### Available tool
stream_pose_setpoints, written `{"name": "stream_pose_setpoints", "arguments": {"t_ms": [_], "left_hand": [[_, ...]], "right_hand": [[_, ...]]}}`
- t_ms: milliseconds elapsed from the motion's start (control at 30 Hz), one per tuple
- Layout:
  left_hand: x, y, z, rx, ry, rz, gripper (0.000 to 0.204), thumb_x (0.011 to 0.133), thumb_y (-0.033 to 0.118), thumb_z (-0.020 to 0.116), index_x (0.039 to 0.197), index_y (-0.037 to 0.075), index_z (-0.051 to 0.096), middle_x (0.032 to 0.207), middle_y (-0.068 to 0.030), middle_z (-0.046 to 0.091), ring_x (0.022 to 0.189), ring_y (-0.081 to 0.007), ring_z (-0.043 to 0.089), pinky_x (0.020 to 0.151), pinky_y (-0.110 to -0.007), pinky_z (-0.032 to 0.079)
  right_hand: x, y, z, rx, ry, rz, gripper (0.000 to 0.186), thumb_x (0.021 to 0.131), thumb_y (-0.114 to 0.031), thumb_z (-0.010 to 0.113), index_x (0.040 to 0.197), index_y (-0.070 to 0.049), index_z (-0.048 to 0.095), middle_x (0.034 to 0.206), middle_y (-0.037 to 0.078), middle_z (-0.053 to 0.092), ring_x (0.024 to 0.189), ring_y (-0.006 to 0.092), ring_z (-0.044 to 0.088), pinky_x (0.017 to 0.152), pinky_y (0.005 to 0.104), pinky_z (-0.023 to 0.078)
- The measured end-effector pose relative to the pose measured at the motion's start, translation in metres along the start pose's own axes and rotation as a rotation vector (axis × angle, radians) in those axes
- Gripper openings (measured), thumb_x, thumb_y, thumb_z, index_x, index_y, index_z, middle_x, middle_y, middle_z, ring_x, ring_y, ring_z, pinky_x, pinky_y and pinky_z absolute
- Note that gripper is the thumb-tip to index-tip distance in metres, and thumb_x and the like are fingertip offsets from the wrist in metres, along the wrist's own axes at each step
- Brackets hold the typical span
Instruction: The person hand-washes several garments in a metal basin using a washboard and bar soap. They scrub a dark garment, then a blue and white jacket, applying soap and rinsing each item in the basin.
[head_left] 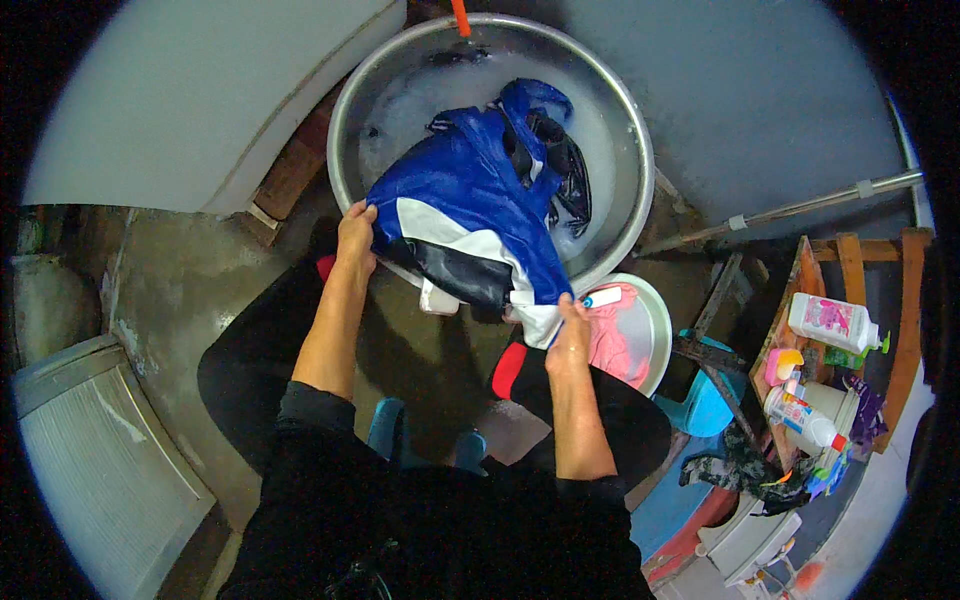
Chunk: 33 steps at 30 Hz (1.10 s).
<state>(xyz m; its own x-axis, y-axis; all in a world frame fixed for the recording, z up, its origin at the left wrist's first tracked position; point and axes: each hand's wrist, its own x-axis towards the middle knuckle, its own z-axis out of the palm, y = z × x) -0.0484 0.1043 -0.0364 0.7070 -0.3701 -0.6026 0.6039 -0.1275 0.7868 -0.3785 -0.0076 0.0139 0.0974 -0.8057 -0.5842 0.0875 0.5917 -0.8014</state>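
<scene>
Both hands grip a wet blue, white and black garment (470, 215) by its near hem: the left hand (354, 238) is closed on the blue corner at the near left rim of the metal basin (640, 150), and the right hand (570, 335) pinches the white edge just outside the basin's near right rim. The garment lies draped over that rim, its upper part resting in cloudy, soapy water inside the basin, beside a dark bundle of cloth (560, 165). Judging by the suds and the soaked fabric, washing appears well under way, with rinsing and wringing likely left. A white tub (655, 325) holding pink cloth sits just right of the basin; detergent bottles (830, 322) stand on a wooden rack farther right. The fingertips are buried in folds, and the person's feet are largely hidden under the garment.
</scene>
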Motion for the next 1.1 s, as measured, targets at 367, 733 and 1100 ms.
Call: {"name": "stream_pose_setpoints", "arguments": {"t_ms": [367,733,1100], "left_hand": [[-0.017,0.007,0.003,0.254,0.041,-0.042,0.054,0.090,0.030,0.063,0.136,0.005,0.049,0.127,-0.0117,0.058,0.112,-0.0233,0.054,0.095,-0.037,0.041],[-0.017,0.025,0.013,-0.056,-0.225,-0.087,0.037,0.089,0.018,0.065,0.122,0.003,0.056,0.113,-0.0107,0.065,0.102,-0.0224,0.062,0.091,-0.038,0.049],[-0.023,0.026,0.027,-0.273,-0.165,-0.075,0.042,0.096,0.016,0.052,0.137,0.008,0.043,0.126,-0.0102,0.059,0.114,-0.0255,0.058,0.100,-0.043,0.044]], "right_hand": [[-0.015,-0.017,0.023,-0.209,0.108,0.141,0.046,0.082,-0.019,0.071,0.122,0.000,0.056,0.113,0.011,0.063,0.103,0.0230,0.059,0.092,0.0345,0.044],[-0.012,-0.078,0.043,0.534,-0.501,-0.021,0.051,0.076,-0.002,0.057,0.127,0.003,0.050,0.124,0.017,0.058,0.118,0.0324,0.054,0.109,0.0457,0.036],[0.010,-0.055,0.027,0.278,-0.199,-0.079,0.051,0.071,0.004,0.056,0.122,0.001,0.051,0.117,0.015,0.061,0.107,0.0289,0.060,0.102,0.0421,0.043]]}}
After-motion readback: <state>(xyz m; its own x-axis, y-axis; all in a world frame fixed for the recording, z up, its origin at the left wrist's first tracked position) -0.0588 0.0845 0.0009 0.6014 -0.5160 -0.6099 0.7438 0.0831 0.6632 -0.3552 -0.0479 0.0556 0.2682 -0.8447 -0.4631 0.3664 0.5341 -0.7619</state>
